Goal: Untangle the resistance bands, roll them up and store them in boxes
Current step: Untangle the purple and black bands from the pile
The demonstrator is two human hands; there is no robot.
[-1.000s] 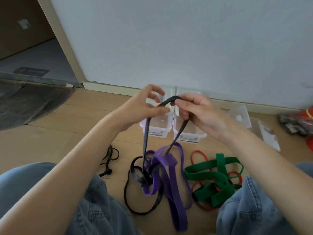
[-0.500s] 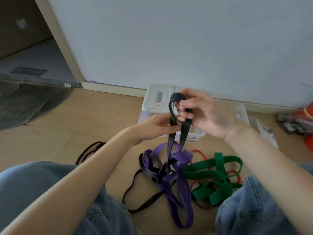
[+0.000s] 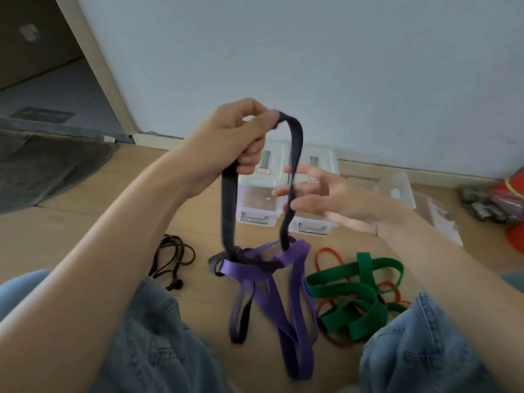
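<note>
Left hand point(image 3: 235, 137) gripping a flat black band point(image 3: 229, 205) raised in a tall loop, right hand point(image 3: 320, 199) fingers spread – touching its far strand, lower end knotted into purple band point(image 3: 272, 290) on wooden floor point(image 3: 85, 231), clear plastic boxes point(image 3: 256, 202) behind.

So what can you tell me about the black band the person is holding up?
The black resistance band is a flat, rubbery-looking strap, dark and matte. The left hand grips its top, so it hangs as a tall loop above the wooden floor. The right hand, fingers spread, touches the loop's right strand. At the bottom it is tangled with the purple band, and another part of it lies looped on the floor.
</note>
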